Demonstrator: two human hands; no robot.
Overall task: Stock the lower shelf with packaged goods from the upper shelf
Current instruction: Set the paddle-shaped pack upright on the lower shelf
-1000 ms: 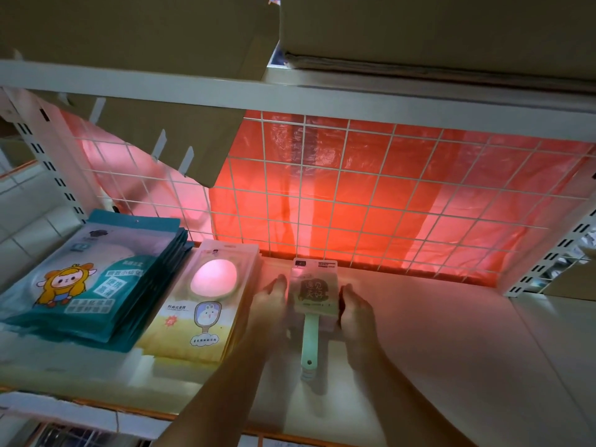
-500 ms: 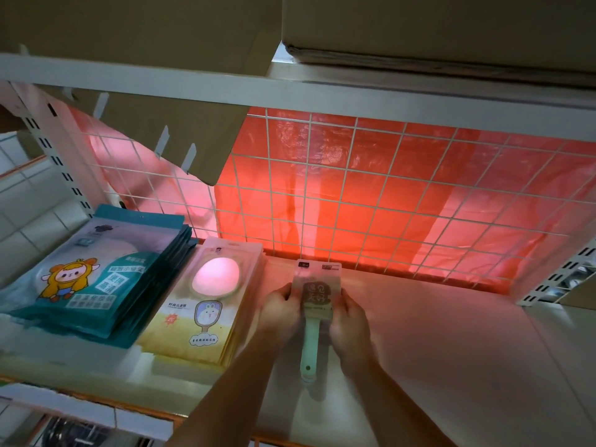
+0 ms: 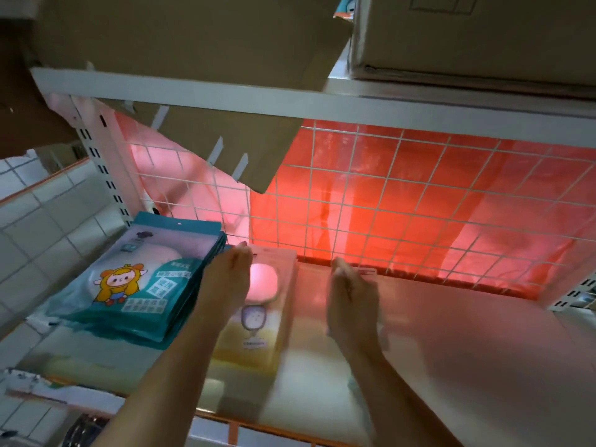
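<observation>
SHELF RESTOCK: A person's two bare hands reach onto the white lower shelf point(image 3: 467, 333) in the lower half of the frame. The left hand point(image 3: 225, 279), at lower centre, lies with straight fingers over a stack of yellow packages point(image 3: 274, 295) with a pink oval window, its grip released. The right hand point(image 3: 351, 304), just right of centre, is blurred and covers a carded package point(image 3: 367, 271). Only a top corner of that package shows, near the back of the shelf, and it cannot be told whether the grip is grasping it. A stack of teal pouches point(image 3: 135, 279) printed with a cartoon figure sits at lower left, just beside the yellow packages. Behind them, a white wire grid point(image 3: 419, 221) stands in front of a red plastic sheet point(image 3: 403, 175). Cardboard boxes point(image 3: 483, 33) rest on the upper shelf point(image 3: 322, 106) across the top of the frame.
</observation>
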